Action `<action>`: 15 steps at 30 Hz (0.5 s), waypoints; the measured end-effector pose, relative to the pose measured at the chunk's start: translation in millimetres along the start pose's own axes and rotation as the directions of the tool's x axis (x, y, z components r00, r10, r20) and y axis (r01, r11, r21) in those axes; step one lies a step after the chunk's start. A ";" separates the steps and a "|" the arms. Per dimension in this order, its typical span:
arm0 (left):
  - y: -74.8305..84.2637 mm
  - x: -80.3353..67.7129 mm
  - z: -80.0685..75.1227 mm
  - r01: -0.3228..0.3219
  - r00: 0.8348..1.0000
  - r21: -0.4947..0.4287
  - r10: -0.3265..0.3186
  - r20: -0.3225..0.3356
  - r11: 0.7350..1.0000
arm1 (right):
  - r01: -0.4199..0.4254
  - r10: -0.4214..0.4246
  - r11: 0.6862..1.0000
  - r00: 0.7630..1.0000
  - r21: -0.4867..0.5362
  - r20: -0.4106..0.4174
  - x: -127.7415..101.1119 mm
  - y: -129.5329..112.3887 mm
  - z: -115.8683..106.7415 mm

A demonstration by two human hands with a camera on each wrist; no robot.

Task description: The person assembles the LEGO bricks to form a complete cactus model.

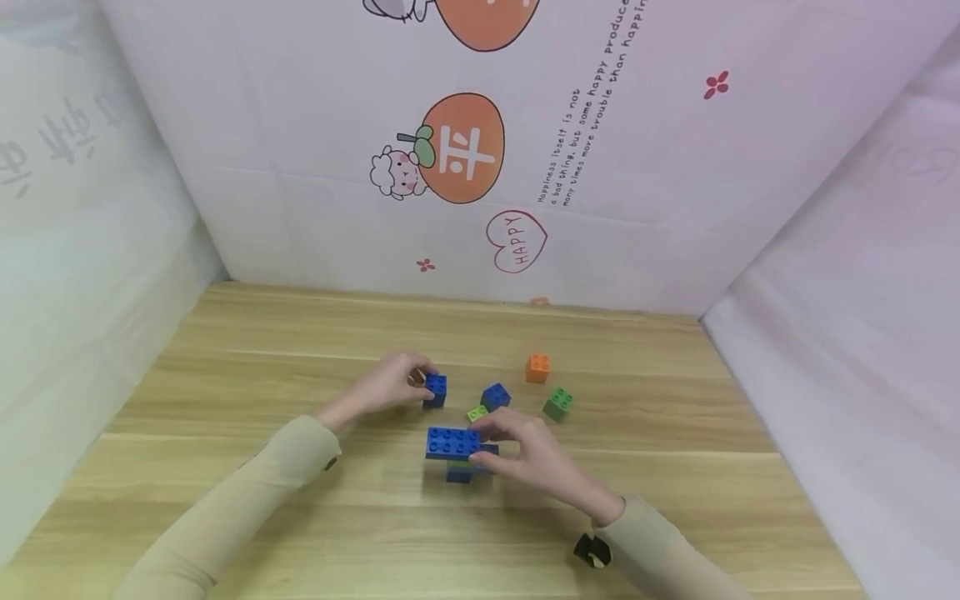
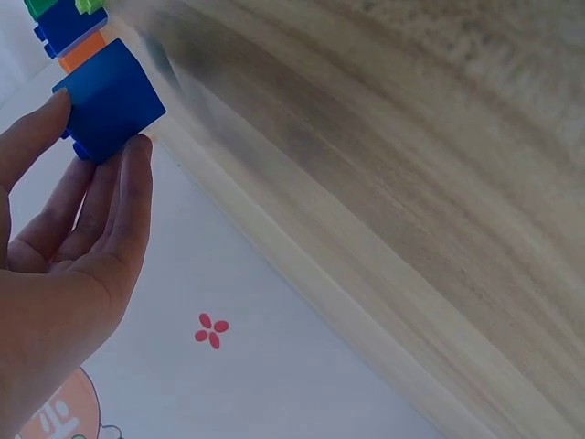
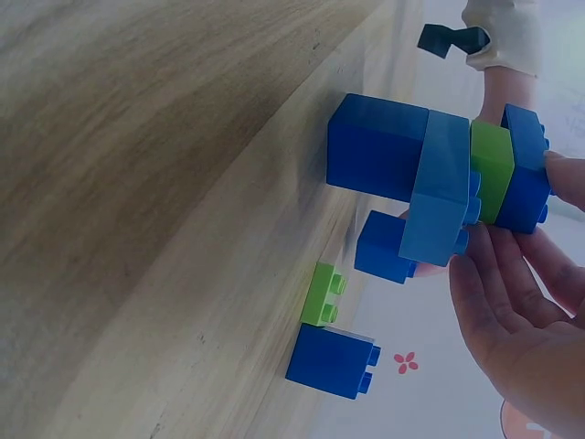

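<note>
From the head camera, the left hand (image 1: 390, 385) pinched a small blue brick (image 1: 435, 389) just above the wooden table (image 1: 225, 417), its fingers curled round it, while the right hand (image 1: 525, 450) clamped the stacked block assembly (image 1: 453, 450) standing on the table nearer the person. Beyond the assembly lay 4 loose pieces: a second blue brick (image 1: 495, 396), a small lime brick (image 1: 477, 412), a green brick (image 1: 558, 403) and an orange brick (image 1: 537, 367), all apart from one another. From the left wrist, the fingertips (image 2: 137, 151) and thumb held the blue brick (image 2: 111, 99) by opposite faces, with the table's edge running past it. From the right wrist, the assembly (image 3: 439, 178) showed a dark blue base on the table (image 3: 164, 137), a wide lighter blue plate, a green layer and a blue cap, with the right hand's fingers (image 3: 498, 293) gripping the upper end. The step in hand seemed to be fetching the next piece for the stack; the next move would call for carrying it over, squaring its underside to the studs and pressing down while the right hand steadied the build.
</note>
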State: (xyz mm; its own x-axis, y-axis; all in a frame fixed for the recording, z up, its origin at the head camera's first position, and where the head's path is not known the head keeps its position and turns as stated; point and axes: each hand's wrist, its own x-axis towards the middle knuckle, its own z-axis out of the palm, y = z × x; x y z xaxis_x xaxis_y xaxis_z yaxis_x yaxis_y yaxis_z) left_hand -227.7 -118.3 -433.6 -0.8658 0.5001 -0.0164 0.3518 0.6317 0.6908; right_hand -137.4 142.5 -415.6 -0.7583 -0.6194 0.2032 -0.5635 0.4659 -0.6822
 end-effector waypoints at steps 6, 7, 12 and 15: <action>2.7 -4.4 -4.5 -0.020 1.000 -0.012 0.020 -0.003 1.000 | -0.012 0.012 1.000 1.000 -0.001 0.008 -0.4 -0.4 0.1; 3.3 -5.3 -5.3 -0.020 1.000 -0.011 0.020 -0.003 1.000 | -0.014 0.014 1.000 1.000 0.001 0.008 -0.6 -0.3 0.2; 7.7 -10.4 -10.7 -0.016 1.000 -0.016 0.016 0.000 1.000 | -0.010 0.010 1.000 1.000 0.005 0.010 -1.1 0.9 0.0; 9.5 -12.5 -14.3 -0.029 1.000 -0.012 0.029 -0.003 1.000 | -0.011 0.011 1.000 1.000 0.001 0.011 -1.1 1.6 -0.4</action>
State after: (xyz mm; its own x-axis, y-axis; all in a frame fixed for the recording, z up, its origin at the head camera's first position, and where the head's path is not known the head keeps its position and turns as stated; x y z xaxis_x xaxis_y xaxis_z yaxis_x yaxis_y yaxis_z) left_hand -218.6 -127.1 -416.6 -0.8561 0.5167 0.0058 0.3728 0.6098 0.6994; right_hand -137.6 144.2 -416.6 -0.7606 -0.6213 0.1885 -0.5550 0.4717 -0.6852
